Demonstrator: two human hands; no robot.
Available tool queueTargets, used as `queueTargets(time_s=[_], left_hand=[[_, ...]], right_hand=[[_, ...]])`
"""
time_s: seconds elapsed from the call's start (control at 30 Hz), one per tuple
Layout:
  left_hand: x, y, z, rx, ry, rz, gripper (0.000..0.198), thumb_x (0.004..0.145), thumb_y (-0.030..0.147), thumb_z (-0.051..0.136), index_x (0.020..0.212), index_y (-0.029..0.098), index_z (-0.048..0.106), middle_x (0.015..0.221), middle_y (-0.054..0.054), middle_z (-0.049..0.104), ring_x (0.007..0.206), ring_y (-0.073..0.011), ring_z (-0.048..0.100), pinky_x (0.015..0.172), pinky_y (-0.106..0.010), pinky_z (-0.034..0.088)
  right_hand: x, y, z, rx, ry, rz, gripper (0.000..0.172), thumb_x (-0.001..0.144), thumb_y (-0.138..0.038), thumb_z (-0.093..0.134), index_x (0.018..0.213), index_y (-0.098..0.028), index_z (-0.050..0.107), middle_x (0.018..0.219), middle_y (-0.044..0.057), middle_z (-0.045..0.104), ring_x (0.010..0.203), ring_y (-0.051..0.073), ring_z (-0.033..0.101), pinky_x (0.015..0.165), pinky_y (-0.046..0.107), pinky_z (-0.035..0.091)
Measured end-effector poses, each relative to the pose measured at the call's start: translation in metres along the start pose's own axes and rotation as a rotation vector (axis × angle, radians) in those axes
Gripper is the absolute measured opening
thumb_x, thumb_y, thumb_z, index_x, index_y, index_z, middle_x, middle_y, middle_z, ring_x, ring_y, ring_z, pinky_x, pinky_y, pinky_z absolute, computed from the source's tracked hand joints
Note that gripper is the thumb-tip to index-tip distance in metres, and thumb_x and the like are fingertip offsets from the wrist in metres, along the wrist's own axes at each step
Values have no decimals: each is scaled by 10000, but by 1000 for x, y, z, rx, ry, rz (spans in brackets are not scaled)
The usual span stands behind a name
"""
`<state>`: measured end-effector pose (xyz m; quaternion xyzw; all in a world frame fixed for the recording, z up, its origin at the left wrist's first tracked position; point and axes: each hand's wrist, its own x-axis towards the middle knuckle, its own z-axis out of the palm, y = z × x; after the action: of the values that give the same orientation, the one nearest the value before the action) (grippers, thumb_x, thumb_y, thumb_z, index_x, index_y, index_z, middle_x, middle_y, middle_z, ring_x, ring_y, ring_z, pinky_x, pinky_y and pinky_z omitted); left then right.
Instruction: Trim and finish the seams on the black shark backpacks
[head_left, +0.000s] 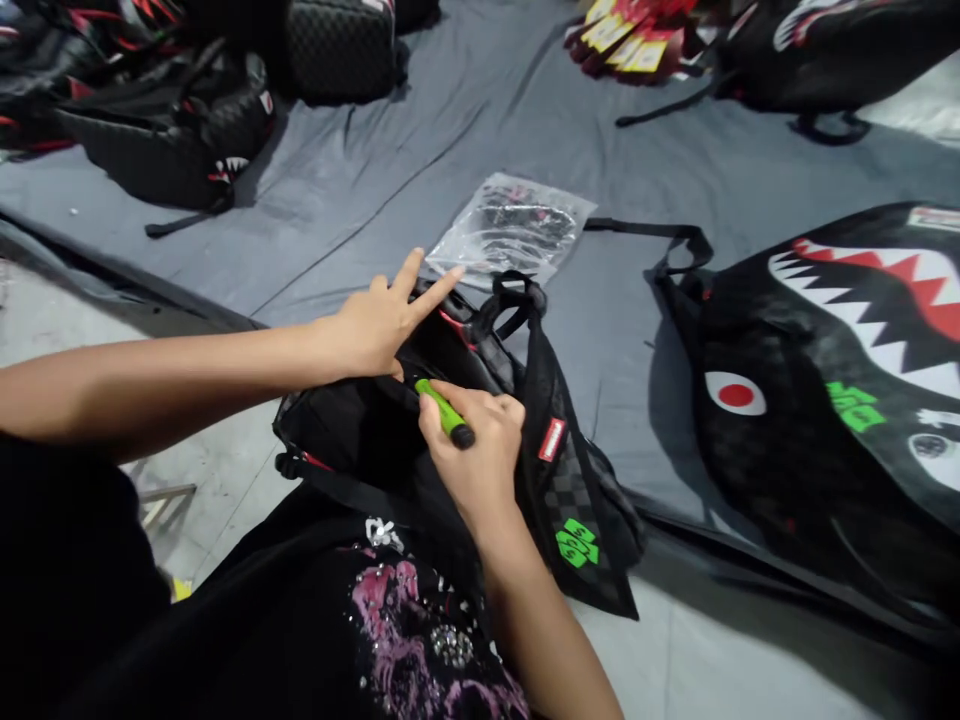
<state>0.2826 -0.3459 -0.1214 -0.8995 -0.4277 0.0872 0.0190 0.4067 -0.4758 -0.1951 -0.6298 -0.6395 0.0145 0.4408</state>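
My right hand [480,450] is closed around a lime-green marker pen [444,402] with a black end. The pen slants over the opening of a black bag [360,425] at the table's edge, and its far tip is hard to make out against the dark inside. My left hand [386,320] lies at the bag's upper rim with its fingers spread apart and its thumb pointing down into the opening. Checkered fabric, a red label and green printed shapes show on the bag's right side. A clear plastic pouch [514,225] rests just beyond the bag.
A grey cloth [420,130] covers the table. To the right lies a large black bag [795,370] with a shark-mouth print. More black bags [180,130] stand at the far left, another [847,70] at the far right. Red and yellow tags [634,40] lie at the back.
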Motion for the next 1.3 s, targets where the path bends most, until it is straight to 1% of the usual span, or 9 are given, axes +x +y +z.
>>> queueTargets(time_s=[0.1,0.23,0.37,0.53,0.63,0.7,0.8,0.93,1.3], left_hand=[[-1,-6,19,-2,14,-50,1392,634,433,867,1553,303,-171,1626,-257,-14,1247,-434,473,919,-483,499],[2,-13,34,-24,67,5,1222,751,383,771,1568,286,-132,1607,-236,119,1212,-374,527,923,-429,502],[4,-22,34,-27,67,47,1080,830,278,646,1564,301,-146,1621,-199,125,1248,-328,528,930,-385,495],[9,-30,25,-79,-37,83,1115,809,179,630,1543,346,-191,1646,-169,77,1303,-283,506,944,-335,479],[15,-32,23,-103,-73,107,1118,799,153,634,1550,337,-174,1647,-187,58,1280,-283,529,947,-337,472],[19,-33,23,-100,-86,108,1121,795,156,636,1551,328,-174,1645,-206,54,1251,-290,551,935,-348,477],[25,-34,27,-85,-86,120,1124,796,165,632,1548,317,-188,1641,-215,76,1219,-287,567,899,-342,487],[29,-37,32,-81,-56,130,1128,799,190,651,1549,333,-179,1641,-200,94,1168,-282,581,845,-335,496],[36,-39,40,-125,-28,148,1044,831,145,566,1557,329,-161,1637,-182,101,1114,-284,569,874,-375,484]], right_hand=[[-1,-3,14,10,-90,-16,125,881,-297,636,884,-234,745,751,-13,755,674,149,676,803,355,341],[-1,4,22,-23,-90,-16,132,887,-302,629,900,-231,740,749,-7,751,691,155,677,800,350,332],[0,10,23,-14,-74,-44,140,895,-283,622,967,-225,727,884,19,770,806,173,695,835,354,336],[3,14,20,-14,-57,-43,136,885,-290,622,968,-206,689,908,27,762,820,186,687,827,361,339],[7,12,22,9,-71,-22,114,878,-304,632,926,-205,663,868,18,755,781,183,674,829,366,340],[11,10,28,30,-93,-36,117,884,-310,635,934,-211,673,892,20,757,820,186,678,839,369,340],[18,8,40,45,-113,-55,137,889,-311,648,977,-220,698,958,29,760,895,195,683,848,375,345],[24,7,52,73,-128,-42,156,901,-329,636,986,-222,711,962,48,755,915,207,680,847,369,395],[24,6,59,8,-88,-21,146,921,-291,615,1009,-210,700,975,55,752,922,207,684,842,369,402]])
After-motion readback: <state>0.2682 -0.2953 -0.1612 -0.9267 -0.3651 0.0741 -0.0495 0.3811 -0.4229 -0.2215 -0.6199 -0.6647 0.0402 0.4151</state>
